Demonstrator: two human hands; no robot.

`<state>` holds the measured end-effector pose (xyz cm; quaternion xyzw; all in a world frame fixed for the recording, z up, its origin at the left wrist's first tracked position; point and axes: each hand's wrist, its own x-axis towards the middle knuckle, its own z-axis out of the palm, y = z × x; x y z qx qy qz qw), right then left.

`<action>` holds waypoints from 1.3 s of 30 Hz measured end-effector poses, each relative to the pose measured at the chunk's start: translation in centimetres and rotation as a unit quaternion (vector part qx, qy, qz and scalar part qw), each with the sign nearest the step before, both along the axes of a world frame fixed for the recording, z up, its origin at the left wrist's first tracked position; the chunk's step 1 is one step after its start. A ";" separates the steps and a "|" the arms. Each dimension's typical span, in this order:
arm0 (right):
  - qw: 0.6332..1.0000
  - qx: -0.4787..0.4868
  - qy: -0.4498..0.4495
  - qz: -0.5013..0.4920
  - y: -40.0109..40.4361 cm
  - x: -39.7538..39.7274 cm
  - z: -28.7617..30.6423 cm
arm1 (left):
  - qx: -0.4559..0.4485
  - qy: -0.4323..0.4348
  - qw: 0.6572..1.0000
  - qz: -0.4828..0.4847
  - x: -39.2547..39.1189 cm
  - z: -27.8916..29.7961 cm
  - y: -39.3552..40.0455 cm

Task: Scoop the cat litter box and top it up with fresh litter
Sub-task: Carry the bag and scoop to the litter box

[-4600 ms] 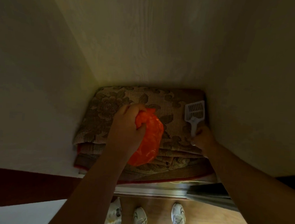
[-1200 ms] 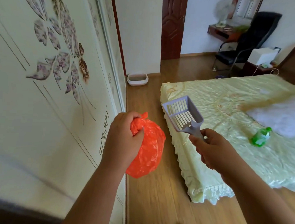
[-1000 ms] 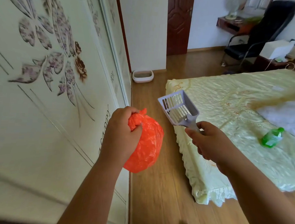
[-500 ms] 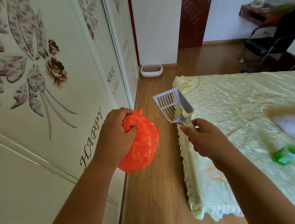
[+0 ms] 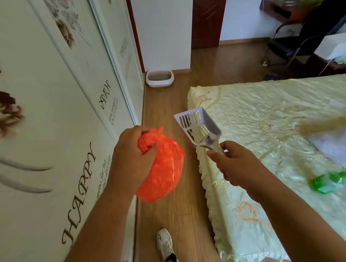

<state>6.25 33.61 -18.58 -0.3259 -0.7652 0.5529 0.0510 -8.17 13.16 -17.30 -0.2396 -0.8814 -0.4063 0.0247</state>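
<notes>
My left hand [image 5: 132, 158] grips the bunched neck of a filled orange plastic bag [image 5: 163, 170], which hangs at chest height. My right hand [image 5: 238, 166] holds the handle of a pale slotted litter scoop [image 5: 196, 125], its blade tilted up and away from me. The litter box [image 5: 159, 77], a white tray with a pink base, sits on the wooden floor far ahead, against the white wall beside the wardrobe. Both hands are well short of it.
A wardrobe with sliding flower-printed doors [image 5: 60, 106] lines the left. A bed with a pale green cover [image 5: 276, 145] fills the right, with a green bottle [image 5: 327, 182] on it. A strip of wooden floor [image 5: 165, 110] runs between them. An office chair [image 5: 297, 37] stands far right.
Earlier both hands were inside the dark wardrobe over a folded blanket. Since then I turned into the room and moved along the aisle; the litter box looks nearer. Both grips are unchanged.
</notes>
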 end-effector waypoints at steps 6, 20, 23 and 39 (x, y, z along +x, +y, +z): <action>0.999 0.032 -0.008 -0.027 2.0 -8.1 1.7 | 0.019 -0.012 0.999 -0.033 -9.5 0.2 3.8; 0.996 0.060 -0.004 -0.060 5.8 -21.2 3.1 | 0.027 0.024 0.996 -0.077 -23.6 1.7 9.6; 0.998 0.049 0.002 -0.050 7.6 -24.1 2.7 | 0.019 0.015 0.998 -0.065 -25.7 1.8 10.7; 0.999 0.024 0.021 0.038 23.6 -41.5 5.1 | 0.023 0.039 0.999 0.027 -37.7 5.1 23.3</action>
